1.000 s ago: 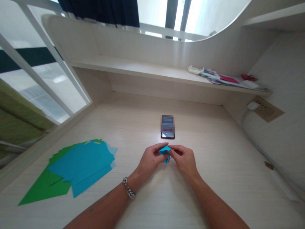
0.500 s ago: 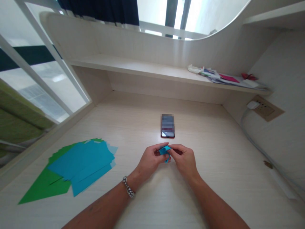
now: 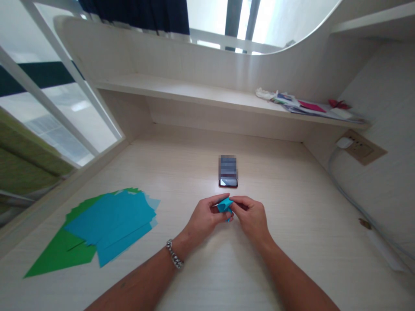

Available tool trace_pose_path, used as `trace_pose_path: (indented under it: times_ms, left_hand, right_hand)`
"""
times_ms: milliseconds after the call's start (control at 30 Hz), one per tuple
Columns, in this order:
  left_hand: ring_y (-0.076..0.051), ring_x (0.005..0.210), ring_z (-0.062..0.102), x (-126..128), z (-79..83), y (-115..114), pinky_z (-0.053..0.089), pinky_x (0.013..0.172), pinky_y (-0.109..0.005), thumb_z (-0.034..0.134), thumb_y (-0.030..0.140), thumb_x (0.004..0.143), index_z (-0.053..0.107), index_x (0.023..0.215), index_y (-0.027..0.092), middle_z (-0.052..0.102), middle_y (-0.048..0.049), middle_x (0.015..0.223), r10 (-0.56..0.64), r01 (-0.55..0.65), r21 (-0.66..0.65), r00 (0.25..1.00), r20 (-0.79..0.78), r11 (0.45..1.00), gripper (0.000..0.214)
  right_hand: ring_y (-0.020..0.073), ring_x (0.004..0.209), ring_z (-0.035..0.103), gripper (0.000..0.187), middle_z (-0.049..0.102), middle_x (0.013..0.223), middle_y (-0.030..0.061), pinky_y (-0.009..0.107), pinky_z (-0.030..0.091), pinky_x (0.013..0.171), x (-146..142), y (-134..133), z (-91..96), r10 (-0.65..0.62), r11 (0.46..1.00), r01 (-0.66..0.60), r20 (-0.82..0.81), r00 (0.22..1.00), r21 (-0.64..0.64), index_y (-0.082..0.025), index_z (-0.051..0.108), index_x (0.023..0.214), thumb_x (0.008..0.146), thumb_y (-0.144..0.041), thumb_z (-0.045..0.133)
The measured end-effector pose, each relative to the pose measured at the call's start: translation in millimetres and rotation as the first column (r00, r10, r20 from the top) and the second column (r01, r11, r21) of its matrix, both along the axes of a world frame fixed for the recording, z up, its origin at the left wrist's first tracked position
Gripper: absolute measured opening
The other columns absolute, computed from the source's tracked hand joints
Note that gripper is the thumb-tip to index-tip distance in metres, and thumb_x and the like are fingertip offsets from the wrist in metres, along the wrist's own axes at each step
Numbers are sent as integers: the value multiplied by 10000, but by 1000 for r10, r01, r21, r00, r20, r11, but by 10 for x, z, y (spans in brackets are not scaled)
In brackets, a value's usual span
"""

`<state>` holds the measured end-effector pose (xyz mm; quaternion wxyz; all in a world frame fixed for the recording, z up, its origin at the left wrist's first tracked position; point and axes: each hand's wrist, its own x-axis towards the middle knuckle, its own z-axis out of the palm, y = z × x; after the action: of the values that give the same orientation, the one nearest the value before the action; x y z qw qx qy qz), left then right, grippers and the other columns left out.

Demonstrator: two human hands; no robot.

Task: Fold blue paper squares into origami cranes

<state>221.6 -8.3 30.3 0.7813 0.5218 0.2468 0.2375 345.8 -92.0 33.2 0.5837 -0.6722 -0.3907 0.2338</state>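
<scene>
A small folded piece of blue paper (image 3: 225, 204) is held just above the light wooden desk (image 3: 292, 224), pinched from both sides. My left hand (image 3: 204, 218), with a metal bracelet on its wrist, grips the paper's left side with closed fingers. My right hand (image 3: 251, 216) pinches its right side, thumb and fingers pressed together. Most of the folded paper is hidden between the fingers. A phone (image 3: 228, 172) lies flat on the desk just beyond the hands.
A loose pile of blue sheets (image 3: 113, 220) over green sheets (image 3: 58, 255) lies at the left front of the desk. A shelf (image 3: 181, 93) at the back carries papers (image 3: 304, 107) at its right end. A wall socket with a plugged cable (image 3: 352, 147) is at the right.
The hands stay in place; the fingers have shifted slightly on the blue paper, whose lower tip shows a little less than before.
</scene>
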Motion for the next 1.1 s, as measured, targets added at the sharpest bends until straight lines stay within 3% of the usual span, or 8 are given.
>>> trace_pose_path:
  times_ms: [300, 467, 567, 700, 833, 1100]
  left_hand:
    - [-188, 855, 638, -9, 41, -2, 519, 807, -337, 815, 171, 588, 585, 1210, 101, 682, -115, 1036, -7, 9, 75, 1000, -29, 997, 667]
    - [-207, 815, 649, 13, 52, -15, 554, 697, -340, 727, 306, 713, 636, 1155, 123, 700, -117, 957, 41, -35, 56, 994, -105, 998, 486]
    - [-223, 827, 651, 11, 48, 6, 552, 669, -322, 718, 339, 720, 675, 1104, 142, 703, -118, 953, 69, -42, 174, 986, -153, 984, 434]
    - [-229, 922, 637, -9, 42, 48, 523, 788, -306, 739, 305, 695, 739, 954, 161, 690, -107, 1011, 164, -107, 400, 980, -111, 910, 296]
    - [-189, 761, 648, -9, 12, 62, 526, 681, -271, 717, 294, 715, 740, 829, 138, 712, -85, 841, 121, -77, 349, 987, -107, 934, 195]
    - [-141, 645, 587, -21, -32, 79, 473, 594, -234, 675, 289, 748, 703, 755, 141, 679, -39, 708, 152, -87, 419, 980, -125, 904, 151]
  right_hand:
    - [218, 770, 685, 153, 744, 835, 54, 308, 529, 716, 20, 3, 19, 9, 999, -11, -48, 999, -34, -186, 756, 834, 710, -210, 671]
    - [233, 755, 685, 179, 748, 819, 71, 330, 529, 713, 56, 23, -22, 65, 996, -72, -144, 987, -49, -168, 758, 844, 698, -243, 687]
    - [232, 758, 682, 179, 750, 810, 72, 317, 517, 702, 72, 27, -24, 91, 991, -105, -165, 982, -78, -171, 762, 830, 687, -263, 706]
    - [200, 671, 654, 199, 739, 732, 65, 272, 472, 608, 97, 14, -22, 124, 973, -153, -169, 978, -171, -159, 763, 783, 668, -319, 733]
    - [151, 572, 585, 260, 693, 629, 43, 244, 407, 536, 108, 1, -59, 189, 948, -222, -158, 969, -228, -139, 751, 725, 684, -395, 721]
    - [136, 566, 551, 261, 668, 629, 38, 236, 405, 536, 110, 14, -99, 216, 937, -254, -173, 961, -239, -140, 748, 756, 714, -391, 694]
